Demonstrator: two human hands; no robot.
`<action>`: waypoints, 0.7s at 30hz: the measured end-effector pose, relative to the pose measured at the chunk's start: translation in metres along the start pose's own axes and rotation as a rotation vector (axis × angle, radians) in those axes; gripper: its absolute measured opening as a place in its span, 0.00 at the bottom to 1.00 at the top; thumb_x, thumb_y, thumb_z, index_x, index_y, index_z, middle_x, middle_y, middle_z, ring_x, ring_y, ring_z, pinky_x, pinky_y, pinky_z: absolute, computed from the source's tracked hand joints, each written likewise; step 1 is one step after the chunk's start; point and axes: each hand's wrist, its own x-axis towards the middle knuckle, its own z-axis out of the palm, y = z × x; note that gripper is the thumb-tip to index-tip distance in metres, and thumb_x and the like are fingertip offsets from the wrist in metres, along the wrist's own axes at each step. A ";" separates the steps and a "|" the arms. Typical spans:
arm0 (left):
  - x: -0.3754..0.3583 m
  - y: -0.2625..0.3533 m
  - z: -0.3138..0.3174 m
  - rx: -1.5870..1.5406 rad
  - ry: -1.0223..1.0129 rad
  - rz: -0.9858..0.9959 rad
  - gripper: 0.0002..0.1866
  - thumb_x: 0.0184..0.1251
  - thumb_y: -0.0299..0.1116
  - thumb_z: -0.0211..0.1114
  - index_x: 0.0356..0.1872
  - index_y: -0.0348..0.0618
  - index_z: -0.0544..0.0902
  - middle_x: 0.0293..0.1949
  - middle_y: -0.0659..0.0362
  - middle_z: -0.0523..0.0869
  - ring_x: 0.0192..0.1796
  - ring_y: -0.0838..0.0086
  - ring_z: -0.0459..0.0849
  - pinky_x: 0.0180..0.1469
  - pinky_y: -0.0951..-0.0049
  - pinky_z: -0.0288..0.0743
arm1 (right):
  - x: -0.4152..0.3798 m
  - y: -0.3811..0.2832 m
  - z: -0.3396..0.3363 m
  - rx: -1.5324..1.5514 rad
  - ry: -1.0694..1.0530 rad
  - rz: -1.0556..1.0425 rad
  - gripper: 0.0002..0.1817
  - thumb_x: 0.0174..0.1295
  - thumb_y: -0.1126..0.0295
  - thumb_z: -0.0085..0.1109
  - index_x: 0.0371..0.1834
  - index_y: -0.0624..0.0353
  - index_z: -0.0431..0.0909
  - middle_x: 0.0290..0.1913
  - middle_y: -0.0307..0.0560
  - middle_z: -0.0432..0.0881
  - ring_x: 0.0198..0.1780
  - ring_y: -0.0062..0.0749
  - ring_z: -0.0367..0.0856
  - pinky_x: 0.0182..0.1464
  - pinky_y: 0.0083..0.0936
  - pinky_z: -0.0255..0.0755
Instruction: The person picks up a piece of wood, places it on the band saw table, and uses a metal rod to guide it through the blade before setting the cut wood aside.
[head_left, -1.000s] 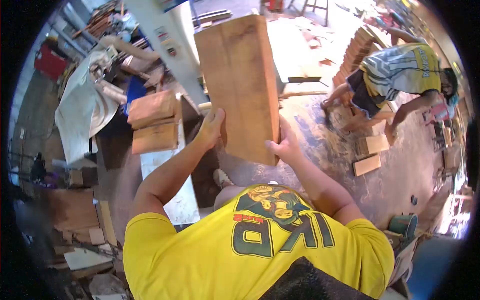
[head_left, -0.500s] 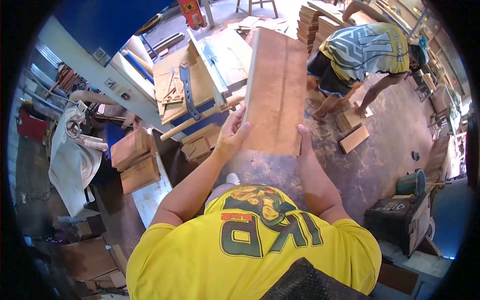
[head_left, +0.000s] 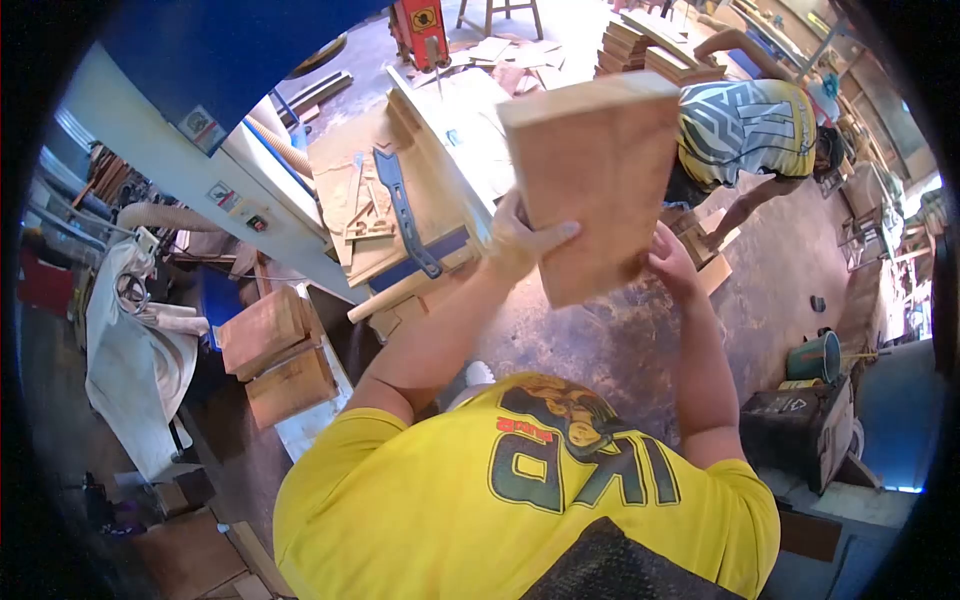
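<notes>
Head view: wooden board (head_left: 598,180) held up at chest height, tilted, broad face toward camera. Left hand (head_left: 522,240) grips its lower left edge, thumb across the face. Right hand (head_left: 672,262) clasps the lower right edge, fingers curled behind. Behind the board: saw table (head_left: 420,180) with blue fence. Wood blocks (head_left: 275,355) lower left. Another person (head_left: 745,130) bends over stacked boards (head_left: 640,50).

reddish-brown wooden board (head_left: 598,180), flat rectangular plank, raised and tilted, gripped at its lower edges
</notes>
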 end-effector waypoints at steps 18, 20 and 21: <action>-0.019 -0.078 0.085 1.025 -0.539 0.885 0.23 0.60 0.35 0.68 0.59 0.45 0.80 0.60 0.57 0.84 0.63 0.65 0.82 0.66 0.59 0.71 | -0.123 -0.043 -0.048 0.848 0.378 0.142 0.48 0.64 0.39 0.60 0.78 0.58 0.51 0.70 0.58 0.68 0.70 0.52 0.70 0.70 0.52 0.67; -0.013 -0.081 0.084 1.101 -0.542 0.894 0.25 0.61 0.35 0.68 0.62 0.47 0.79 0.63 0.58 0.82 0.65 0.65 0.80 0.69 0.59 0.68 | -0.114 -0.036 -0.059 0.858 0.361 0.162 0.48 0.63 0.42 0.62 0.78 0.58 0.51 0.71 0.58 0.67 0.71 0.51 0.69 0.71 0.52 0.65; -0.012 -0.082 0.082 1.117 -0.540 0.880 0.25 0.61 0.35 0.68 0.62 0.47 0.79 0.63 0.58 0.82 0.65 0.65 0.80 0.69 0.59 0.68 | -0.110 -0.030 -0.062 0.865 0.351 0.182 0.48 0.62 0.45 0.64 0.78 0.58 0.51 0.72 0.57 0.66 0.71 0.51 0.67 0.72 0.51 0.64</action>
